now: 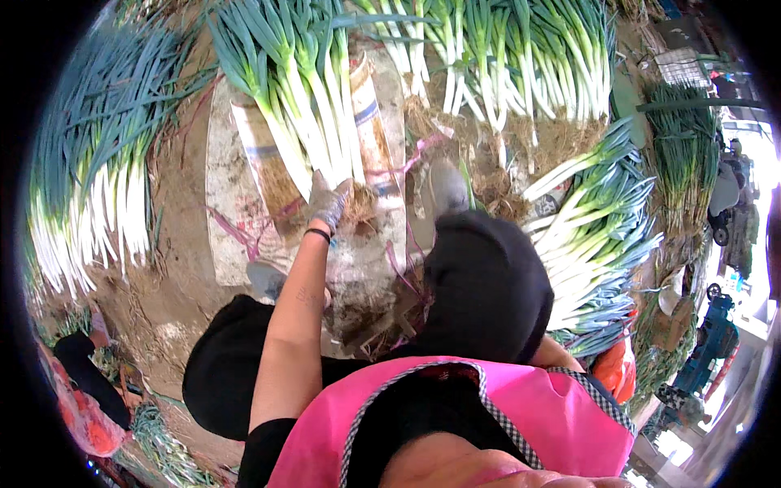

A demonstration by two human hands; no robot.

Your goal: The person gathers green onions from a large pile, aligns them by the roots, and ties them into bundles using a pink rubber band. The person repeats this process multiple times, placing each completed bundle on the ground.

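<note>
My left hand (327, 204), in a thin grey glove, is closed around the lower white stems of a bunch of large green onions (317, 116). Their leaves point away from me, and a tuft of brown roots (361, 204) shows just right of the fingers. Under the bunch lies a folded strip of printed packing material (259, 161), on top of a dirty white woven sack (226, 244). My right hand is out of view; only a bit of the right forearm (552, 354) shows beside my right knee.
More green onions (561, 67) with roots lie ahead; a trimmed-looking pile (586, 244) sits right of my knee. Another pile (97, 183) lies left. Pink plastic ties (235, 235) are strewn across the sack. An orange-red bag (616, 372) is at lower right. Another person's dark sleeve (91, 378) shows lower left.
</note>
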